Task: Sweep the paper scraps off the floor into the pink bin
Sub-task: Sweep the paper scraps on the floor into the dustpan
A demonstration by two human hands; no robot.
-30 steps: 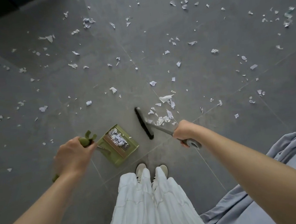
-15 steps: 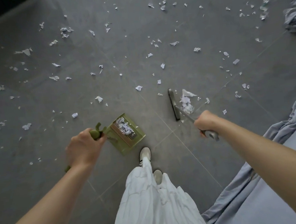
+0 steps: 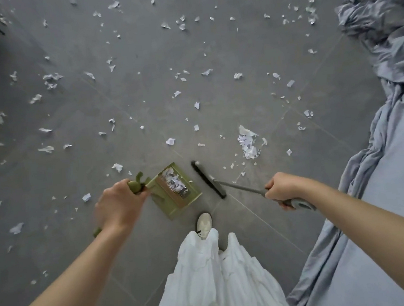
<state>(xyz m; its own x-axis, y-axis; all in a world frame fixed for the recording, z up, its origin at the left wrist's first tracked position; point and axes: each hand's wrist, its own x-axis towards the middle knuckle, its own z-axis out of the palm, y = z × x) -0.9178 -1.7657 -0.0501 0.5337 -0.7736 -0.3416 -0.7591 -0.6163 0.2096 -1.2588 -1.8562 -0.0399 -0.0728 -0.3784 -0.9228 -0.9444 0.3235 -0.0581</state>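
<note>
I take the green dustpan (image 3: pixel 175 190) as my landmark, low on the grey floor (image 3: pixel 136 48) just ahead of my shoe (image 3: pixel 204 223). Left of it, my left hand (image 3: pixel 117 206) is wrapped around its handle, fingers curled tight. The pan already carries some paper scraps (image 3: pixel 174 180); I judge it light and stiff, easy to tip, so the load could spill if I tilt it.

Just right of the dustpan the broom head (image 3: pixel 208 179) rests on the floor, near the pan's mouth but apart from it. Its thin shaft runs back to my right hand (image 3: pixel 280 191), which grips it close to the end. Holding it there gives reach, though I think less pressure on the bristles.

Beyond the broom, up and right of the dustpan, sits a small pile of scraps (image 3: pixel 248 143). More lie scattered everywhere past the pan. I expect them to be featherlight and to skitter or lift with a fast stroke; short, slow pulls suit them.

Far right of the dustpan a blue-grey sheet (image 3: pixel 391 134) drapes onto the floor, an edge where scraps could hide. The floor left and ahead is open for sweeping. I cannot see the pink bin.
</note>
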